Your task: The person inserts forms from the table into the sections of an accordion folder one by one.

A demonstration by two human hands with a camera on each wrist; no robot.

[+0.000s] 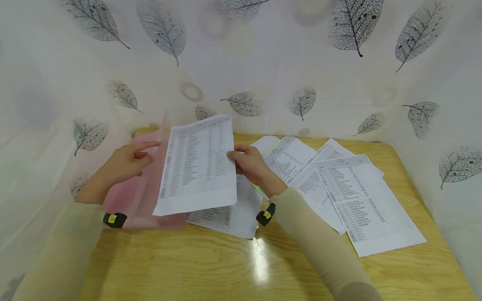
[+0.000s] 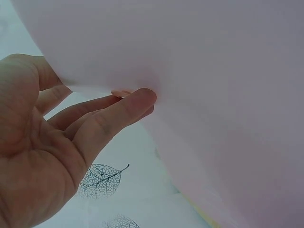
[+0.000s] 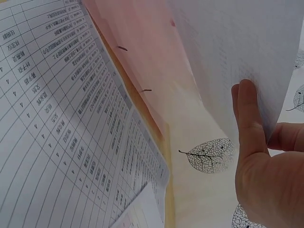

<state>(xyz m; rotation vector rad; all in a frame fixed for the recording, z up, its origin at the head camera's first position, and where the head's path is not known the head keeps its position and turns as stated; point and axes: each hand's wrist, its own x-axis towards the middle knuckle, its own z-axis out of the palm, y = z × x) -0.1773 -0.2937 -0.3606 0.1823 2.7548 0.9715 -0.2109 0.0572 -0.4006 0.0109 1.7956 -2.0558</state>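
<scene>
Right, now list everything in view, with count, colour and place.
Lifted sheet: one, white with dark print, at the centre
Other sheets: at least four, white with dark print, overlapping, centre to right
Folder: one, translucent pink, left of centre
Table: one, yellowish wood, beneath the papers
Leaf-print covering: at least one, whitish with dark leaves, behind and beside the table
Wrist straps: two, black with yellow, one per wrist
Sleeves: two, pale beige-green, lower left and lower right
Hands: two, bare, left pinching the folder, right holding the lifted sheet
</scene>
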